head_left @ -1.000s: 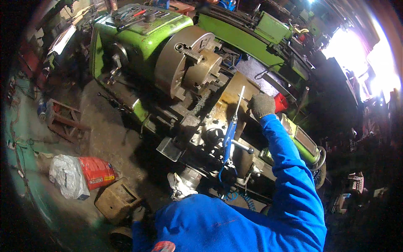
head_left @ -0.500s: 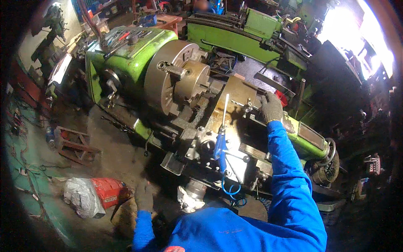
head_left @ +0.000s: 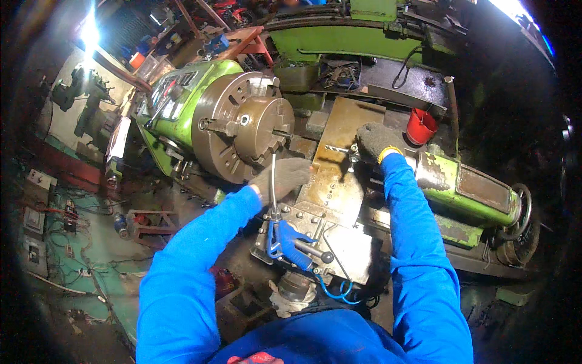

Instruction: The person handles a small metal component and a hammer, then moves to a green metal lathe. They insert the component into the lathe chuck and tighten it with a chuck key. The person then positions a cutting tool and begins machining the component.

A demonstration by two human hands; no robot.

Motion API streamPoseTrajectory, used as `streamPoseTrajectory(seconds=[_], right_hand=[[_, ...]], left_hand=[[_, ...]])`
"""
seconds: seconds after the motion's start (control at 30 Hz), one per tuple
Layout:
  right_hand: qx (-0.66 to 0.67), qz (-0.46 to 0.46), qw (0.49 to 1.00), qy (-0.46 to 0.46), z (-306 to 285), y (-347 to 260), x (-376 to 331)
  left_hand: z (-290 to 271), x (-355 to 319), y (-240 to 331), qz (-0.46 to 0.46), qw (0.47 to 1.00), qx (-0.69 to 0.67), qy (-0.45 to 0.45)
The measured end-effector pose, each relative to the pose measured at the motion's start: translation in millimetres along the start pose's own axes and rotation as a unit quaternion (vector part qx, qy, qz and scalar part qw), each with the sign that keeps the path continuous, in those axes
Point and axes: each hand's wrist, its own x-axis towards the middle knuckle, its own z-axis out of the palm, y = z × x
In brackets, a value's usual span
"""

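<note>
A large lathe stands before me. My left hand (head_left: 282, 180), in a dark grey glove, reaches beside the lathe chuck (head_left: 257, 128). Its fingers stretch toward the flat brown carriage plate (head_left: 339, 173), seemingly holding nothing. At the tailstock (head_left: 479, 189), my gloved right hand (head_left: 376, 139) curls over the drill chuck, which it mostly hides. From there a drill bit (head_left: 335, 148) points left toward the lathe chuck; a small metal fitting (head_left: 353, 159) sits beside it. A blue air blow gun (head_left: 286, 241) rests on the tool post (head_left: 300, 221), its thin nozzle passing in front of my left hand.
Behind the tailstock stands a red bucket (head_left: 421, 126). Hand tools (head_left: 167, 91) lie on the green headstock. Another green machine (head_left: 327, 42) is at the back. A coiled blue hose (head_left: 342, 296) hangs near my body, beside a rag-wrapped part (head_left: 294, 291).
My left hand has risen from low beside my body to the lathe, near the chuck. My right hand stays at the tailstock end. The view has shifted.
</note>
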Motion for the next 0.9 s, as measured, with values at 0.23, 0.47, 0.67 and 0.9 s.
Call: streamPoseTrajectory(seconds=[0.23,0.47,0.67,0.9], right_hand=[[-0.007,-0.045,0.999,-0.021,23,36,41],[-0.123,-0.195,0.967,-0.104,17,29,51],[-0.137,-0.241,0.956,-0.095,32,46,70],[-0.11,-0.283,0.952,-0.037,62,78,91]], left_hand=[[60,104,-32,-0.029,0.967,0.042,-0.248],[89,109,-29,-0.281,0.857,-0.402,-0.157],[90,116,-30,-0.252,0.804,-0.481,-0.243],[87,114,-34,-0.268,0.747,-0.55,-0.259]])
